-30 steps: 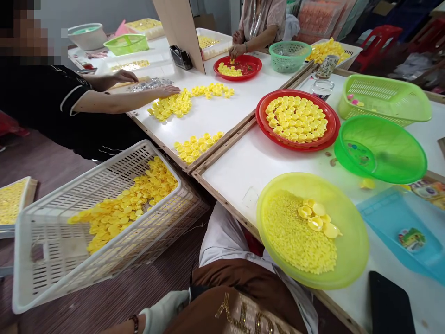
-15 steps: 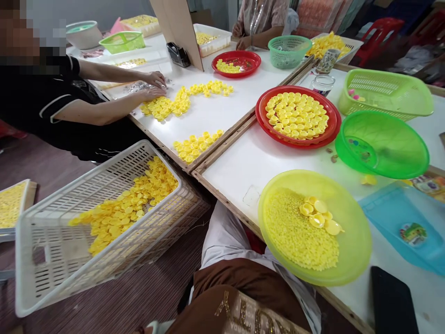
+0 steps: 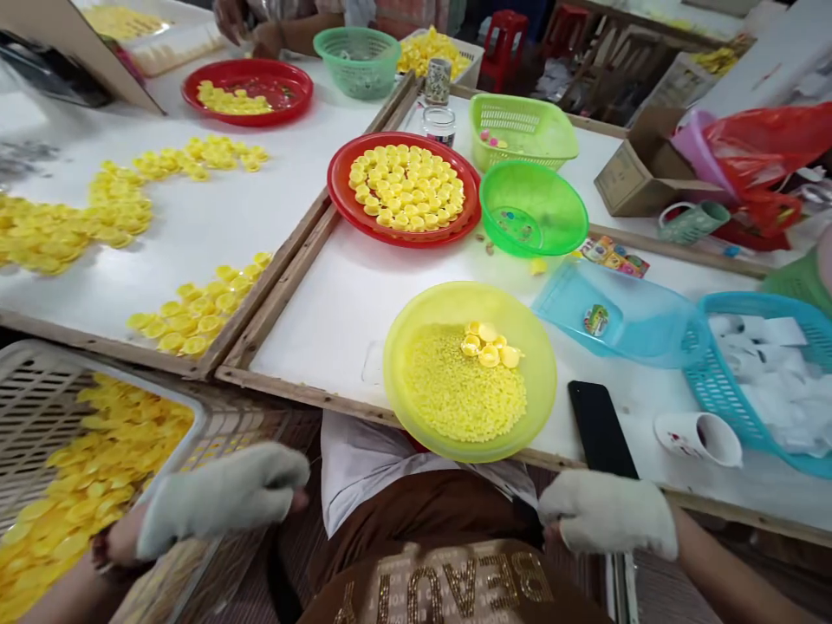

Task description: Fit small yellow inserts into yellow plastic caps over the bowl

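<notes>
My left hand, in an off-white fingertipless glove, hovers over the edge of the white crate of yellow plastic caps. It is slightly blurred, with thumb and fingers apart and nothing seen between them. In a similar glove, my right hand is at the table's front edge, below the black phone. Its fingers are curled in; no object shows in them. Between and beyond the hands is the yellow bowl, holding small yellow pieces and several round yellow caps.
A red tray of yellow caps stands behind the bowl. Green baskets, a blue tray, a mug and a blue basket stand to the right. Loose caps lie left, past wooden edging. Another person's hands are at the far side.
The view has swung to the right, so the co-worker on the left is out of sight. Both my gloved hands have come into view. The bowl's contents look the same.
</notes>
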A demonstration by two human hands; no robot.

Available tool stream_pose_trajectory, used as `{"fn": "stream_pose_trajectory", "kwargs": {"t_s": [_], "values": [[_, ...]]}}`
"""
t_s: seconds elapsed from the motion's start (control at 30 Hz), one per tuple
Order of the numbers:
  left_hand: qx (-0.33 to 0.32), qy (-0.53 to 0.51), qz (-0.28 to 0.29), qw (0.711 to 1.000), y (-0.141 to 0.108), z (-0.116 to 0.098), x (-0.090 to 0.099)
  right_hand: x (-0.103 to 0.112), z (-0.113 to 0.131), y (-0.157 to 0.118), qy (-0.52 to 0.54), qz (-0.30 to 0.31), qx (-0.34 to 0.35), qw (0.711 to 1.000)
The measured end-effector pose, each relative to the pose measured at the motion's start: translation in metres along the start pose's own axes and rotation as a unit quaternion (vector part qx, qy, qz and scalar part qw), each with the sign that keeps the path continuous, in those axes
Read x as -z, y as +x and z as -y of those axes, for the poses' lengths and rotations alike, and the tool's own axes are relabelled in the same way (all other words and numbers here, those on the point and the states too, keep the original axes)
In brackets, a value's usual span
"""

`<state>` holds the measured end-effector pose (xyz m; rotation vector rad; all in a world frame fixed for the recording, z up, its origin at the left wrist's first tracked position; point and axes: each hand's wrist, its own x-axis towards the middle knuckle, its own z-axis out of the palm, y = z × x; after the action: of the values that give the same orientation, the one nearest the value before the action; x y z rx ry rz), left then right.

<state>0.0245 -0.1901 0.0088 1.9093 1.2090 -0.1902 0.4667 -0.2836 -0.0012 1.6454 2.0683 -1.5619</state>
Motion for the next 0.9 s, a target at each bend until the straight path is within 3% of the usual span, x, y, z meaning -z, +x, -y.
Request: {"fn": "stream_pose_trajectory", "kwargs": {"t_s": [0.07,0.1,0.17,0.23,0.3,0.37,0.5,0.6,0.7,0.8,0.9], "values": [[-0.058,-0.014,0.02,0.998,0.035,-0.01,0.018,0.024,0.009,0.009,0.007,0.083,0.049,0.995],[-0.094,-0.027,0.002,0.995,0.053,-0.02,0.025,0.036,0.014,0.016,0.021,0.08,0.081,0.993],[-0.164,-0.049,-0.072,0.983,0.09,-0.046,0.033,0.057,0.024,0.037,0.01,-0.033,0.11,0.993],[-0.223,-0.041,-0.13,0.965,0.129,-0.076,0.03,0.07,0.032,0.066,-0.1,-0.184,0.061,0.976],[-0.244,0.027,-0.141,0.959,0.169,-0.105,0.02,0.075,0.037,0.097,-0.258,-0.262,-0.049,0.929],[-0.226,0.112,-0.131,0.959,0.206,-0.127,0.009,0.076,0.038,0.127,-0.336,-0.269,-0.121,0.894],[-0.185,0.167,-0.114,0.962,0.257,-0.144,-0.007,0.078,0.034,0.165,-0.36,-0.265,-0.152,0.882],[-0.146,0.175,-0.113,0.967,0.27,-0.139,-0.01,0.081,0.031,0.167,-0.365,-0.27,-0.166,0.875],[-0.098,0.178,-0.114,0.972,0.265,-0.128,-0.009,0.08,0.035,0.149,-0.361,-0.283,-0.151,0.876],[-0.071,0.174,-0.119,0.975,0.253,-0.116,-0.006,0.069,0.043,0.129,-0.335,-0.257,-0.068,0.904],[-0.074,0.165,-0.131,0.975,0.236,-0.104,-0.003,0.049,0.046,0.127,-0.304,-0.163,0.076,0.935]]}}
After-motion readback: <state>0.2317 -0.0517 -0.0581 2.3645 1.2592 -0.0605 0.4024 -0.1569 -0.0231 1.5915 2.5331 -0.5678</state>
